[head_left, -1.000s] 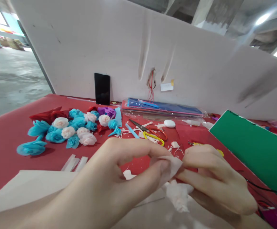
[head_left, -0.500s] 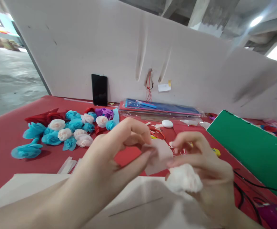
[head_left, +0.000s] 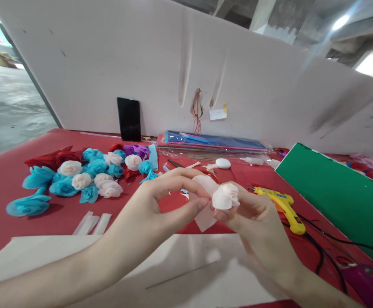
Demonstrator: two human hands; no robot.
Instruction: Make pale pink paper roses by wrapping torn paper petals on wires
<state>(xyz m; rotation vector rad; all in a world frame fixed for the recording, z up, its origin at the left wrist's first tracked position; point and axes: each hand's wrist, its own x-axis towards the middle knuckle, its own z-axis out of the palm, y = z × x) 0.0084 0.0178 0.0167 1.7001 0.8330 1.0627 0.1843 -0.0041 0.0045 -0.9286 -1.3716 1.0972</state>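
Note:
My right hand (head_left: 259,222) is closed around the base of a small pale pink crepe-paper rose (head_left: 225,196), its bloom turned up and toward me. My left hand (head_left: 144,218) pinches a loose pale pink paper petal (head_left: 204,220) between thumb and fingers, right beside the rose. Part of the petal lies behind the fingertips, so whether it touches the rose I cannot tell. Below both hands is a white sheet (head_left: 180,256) with a thin dark wire (head_left: 182,275) on it.
Blue, pink, red and purple paper flowers (head_left: 66,186) are heaped at left, near paper strips (head_left: 102,223). A yellow glue gun (head_left: 291,214) with black cord lies right, by a green board (head_left: 334,196). A phone (head_left: 129,119) leans on the back panel (head_left: 109,55).
My right hand has turned and moved up and left, bringing the rose beside the petal. The glue gun now shows in full. My left hand keeps the petal pinched.

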